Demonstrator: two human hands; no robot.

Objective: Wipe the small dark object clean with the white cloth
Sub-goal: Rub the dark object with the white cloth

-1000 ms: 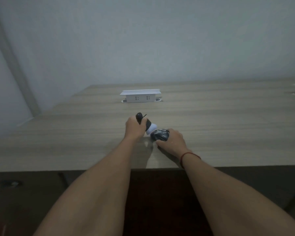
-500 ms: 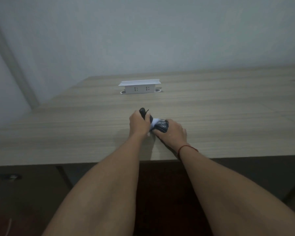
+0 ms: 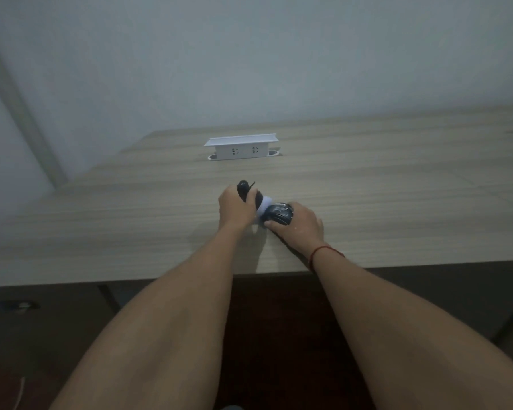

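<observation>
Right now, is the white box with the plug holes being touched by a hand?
No, the white box stands alone farther back on the table, well apart from both hands.

We saw a small, dark, rounded object with a glossy shell (image 3: 280,213) near the front edge of the wooden table, its top facing up and towards us. A bunched white cloth (image 3: 264,204) pressed against its left side, touching it, most of the cloth hidden from us.
</observation>
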